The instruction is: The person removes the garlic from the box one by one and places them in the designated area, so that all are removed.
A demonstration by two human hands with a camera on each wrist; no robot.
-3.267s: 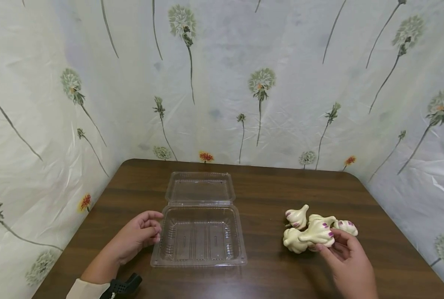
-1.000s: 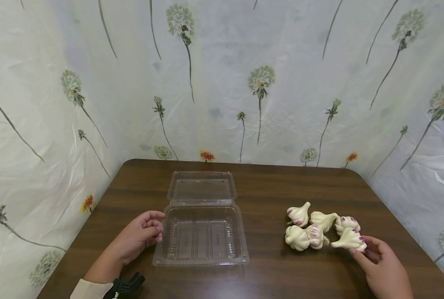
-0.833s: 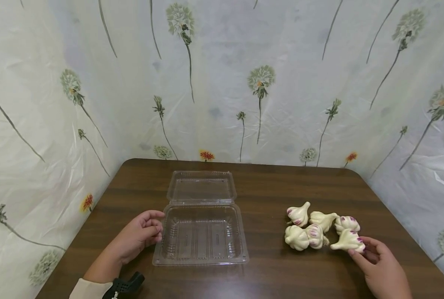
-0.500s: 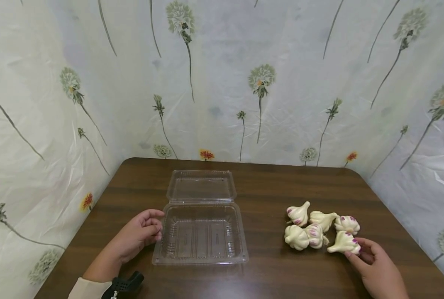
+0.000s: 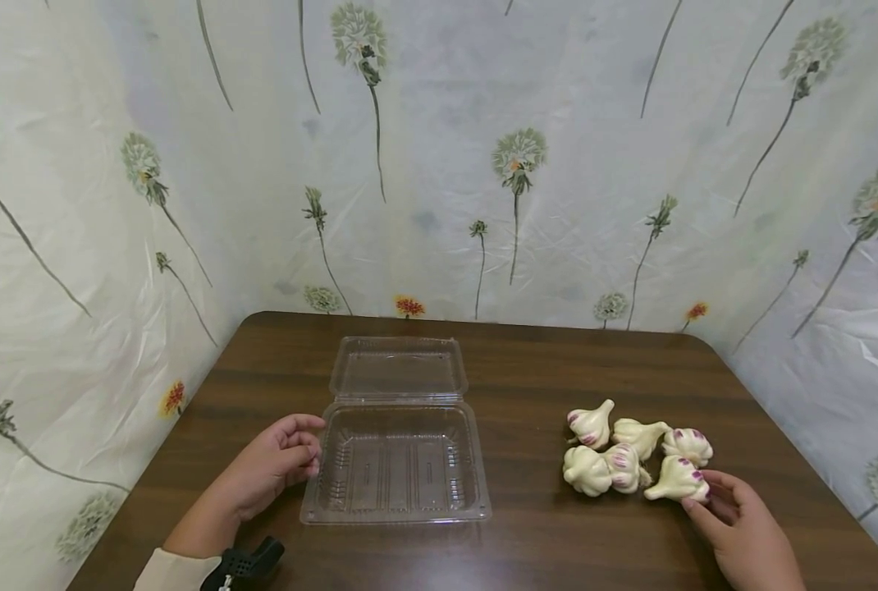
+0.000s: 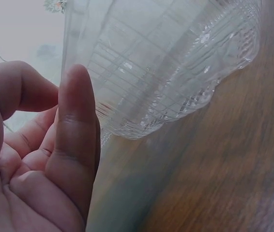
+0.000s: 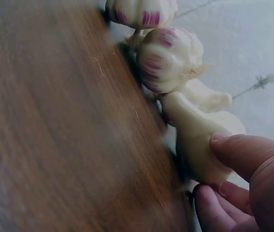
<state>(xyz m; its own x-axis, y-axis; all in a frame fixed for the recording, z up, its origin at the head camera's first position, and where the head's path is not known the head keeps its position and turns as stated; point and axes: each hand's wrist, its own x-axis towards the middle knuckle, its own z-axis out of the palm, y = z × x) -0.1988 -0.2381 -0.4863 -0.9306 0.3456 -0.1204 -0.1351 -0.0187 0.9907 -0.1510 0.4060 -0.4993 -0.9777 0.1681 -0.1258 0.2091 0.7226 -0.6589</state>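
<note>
My right hand [image 5: 749, 525] pinches a garlic bulb [image 5: 679, 480], cream with purple streaks, at the near right end of a small group. In the right wrist view, thumb and fingers are on the rounded end of this garlic bulb [image 7: 195, 130], low at the table. Beside it lie several more, among them a garlic bulb [image 5: 590, 424] with its stem up and a paler garlic bulb [image 5: 585, 471] in front. My left hand [image 5: 272, 464] holds the left rim of a clear plastic clamshell container [image 5: 395, 519]; in the left wrist view, fingers [image 6: 76, 111] overlap the rim.
The container's lid [image 5: 398, 369] lies folded back behind its base, with nothing inside either. All stands on a dark wood table [image 5: 528, 533] with rounded far corners. A flower-printed curtain [image 5: 424, 164] hangs around the back and sides.
My right hand has carried the garlic bulb from above the group to its right side, down at the table, then shifted it slightly left. The left hand stays at the container rim.
</note>
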